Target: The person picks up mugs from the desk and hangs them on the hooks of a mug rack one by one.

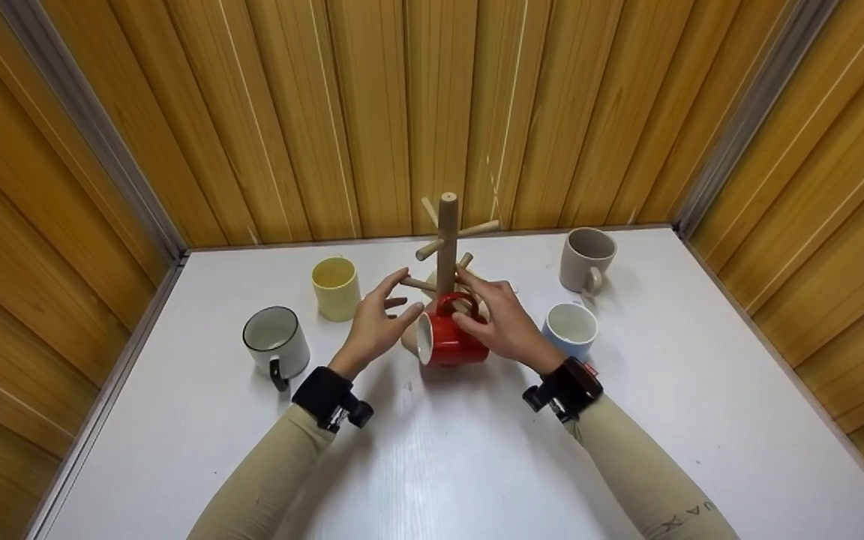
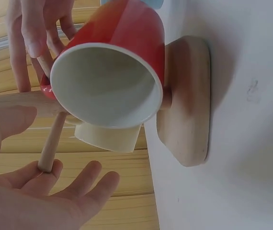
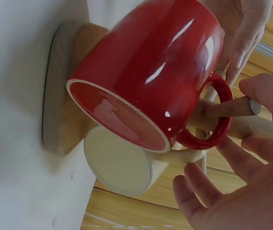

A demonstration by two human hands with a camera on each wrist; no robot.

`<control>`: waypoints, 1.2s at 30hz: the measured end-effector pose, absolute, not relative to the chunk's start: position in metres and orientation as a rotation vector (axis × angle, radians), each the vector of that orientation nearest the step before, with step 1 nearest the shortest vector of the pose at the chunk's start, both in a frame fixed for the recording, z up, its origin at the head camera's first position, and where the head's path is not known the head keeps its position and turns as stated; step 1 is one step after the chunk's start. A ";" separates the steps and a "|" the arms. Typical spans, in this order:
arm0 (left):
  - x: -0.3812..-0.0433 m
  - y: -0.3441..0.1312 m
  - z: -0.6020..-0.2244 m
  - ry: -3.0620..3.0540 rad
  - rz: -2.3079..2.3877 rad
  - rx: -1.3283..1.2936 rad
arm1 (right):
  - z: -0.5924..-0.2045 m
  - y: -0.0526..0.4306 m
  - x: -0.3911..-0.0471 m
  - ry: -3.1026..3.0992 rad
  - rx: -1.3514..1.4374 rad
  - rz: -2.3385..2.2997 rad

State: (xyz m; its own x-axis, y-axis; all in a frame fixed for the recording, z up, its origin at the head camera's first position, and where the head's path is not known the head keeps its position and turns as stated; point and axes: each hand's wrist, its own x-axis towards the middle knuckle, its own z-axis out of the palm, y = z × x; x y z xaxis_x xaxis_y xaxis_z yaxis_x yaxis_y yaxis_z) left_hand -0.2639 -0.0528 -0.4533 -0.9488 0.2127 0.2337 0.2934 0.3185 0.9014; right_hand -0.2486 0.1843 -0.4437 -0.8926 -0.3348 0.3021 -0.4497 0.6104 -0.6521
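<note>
A red mug (image 1: 456, 343) with a white inside hangs sideways by its handle on a peg (image 3: 232, 107) of a wooden mug tree (image 1: 447, 240), its mouth facing left. My right hand (image 1: 505, 321) is beside the handle, thumb near the peg's tip and fingers spread behind the handle without curling round it. On the other side, my left hand (image 1: 376, 328) has fingertips against the end of another peg (image 2: 52, 143), with its thumb close to the post. Behind the red mug a cream mug (image 3: 119, 163) hangs on the tree, mostly hidden in the head view.
Left of the tree stand a yellow mug (image 1: 336, 291) and a white mug with black rim and handle (image 1: 278, 345). To the right are a blue mug with white inside (image 1: 571, 330) and a beige mug (image 1: 586, 261). Wood-patterned walls (image 1: 372, 120) enclose the white table (image 1: 417, 465).
</note>
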 end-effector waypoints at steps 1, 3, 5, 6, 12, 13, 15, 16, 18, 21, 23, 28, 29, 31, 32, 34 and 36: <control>-0.262 -0.053 -0.453 -2.487 -1.733 -0.482 | -0.443 0.186 -0.249 -2.691 0.678 1.142; -0.259 -0.054 -0.454 -2.477 -1.744 -0.488 | -0.441 0.190 -0.251 -2.697 0.723 1.131; -0.256 -0.055 -0.455 -2.472 -1.740 -0.496 | -0.440 0.193 -0.253 -2.686 0.770 1.117; -0.255 -0.055 -0.456 -2.468 -1.738 -0.503 | -0.439 0.195 -0.253 -2.677 0.789 1.104; -0.242 -0.055 -0.458 -2.442 -1.735 -0.512 | -0.436 0.204 -0.256 -2.617 0.819 1.031; -0.240 -0.055 -0.459 -2.437 -1.738 -0.512 | -0.436 0.206 -0.256 -2.610 0.812 1.027; -0.235 -0.054 -0.459 -2.434 -1.730 -0.516 | -0.436 0.209 -0.256 -2.608 0.784 1.017; -0.233 -0.054 -0.459 -2.430 -1.726 -0.523 | -0.436 0.211 -0.257 -2.608 0.768 1.011; -0.228 -0.053 -0.458 -2.432 -1.716 -0.535 | -0.435 0.213 -0.258 -2.611 0.730 0.988; -0.219 -0.051 -0.457 -2.435 -1.696 -0.552 | -0.434 0.217 -0.260 -2.611 0.684 0.951; -0.214 -0.050 -0.456 -2.449 -1.675 -0.558 | -0.433 0.218 -0.262 -2.616 0.650 0.933; -0.202 -0.043 -0.458 -2.460 -1.617 -0.585 | -0.432 0.222 -0.267 -2.640 0.575 0.908; -0.200 -0.041 -0.458 -2.453 -1.607 -0.596 | -0.432 0.223 -0.269 -2.644 0.560 0.906; -0.195 -0.037 -0.460 -2.437 -1.593 -0.618 | -0.432 0.223 -0.272 -2.646 0.542 0.899; -0.193 -0.036 -0.460 -2.428 -1.586 -0.628 | -0.432 0.224 -0.273 -2.647 0.537 0.892; -0.190 -0.033 -0.461 -2.410 -1.577 -0.644 | -0.432 0.223 -0.276 -2.644 0.538 0.878; -0.186 -0.030 -0.462 -2.403 -1.569 -0.650 | -0.432 0.222 -0.279 -2.635 0.550 0.862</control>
State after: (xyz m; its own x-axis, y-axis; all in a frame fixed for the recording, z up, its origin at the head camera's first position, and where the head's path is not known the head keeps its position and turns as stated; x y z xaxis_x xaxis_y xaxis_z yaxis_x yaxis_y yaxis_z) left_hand -0.1863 -0.0299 -0.4617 -0.8836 0.2520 0.3947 0.4627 0.3405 0.8185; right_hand -0.2793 0.2224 -0.4317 -0.8769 -0.2593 0.4048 -0.4483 0.7448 -0.4942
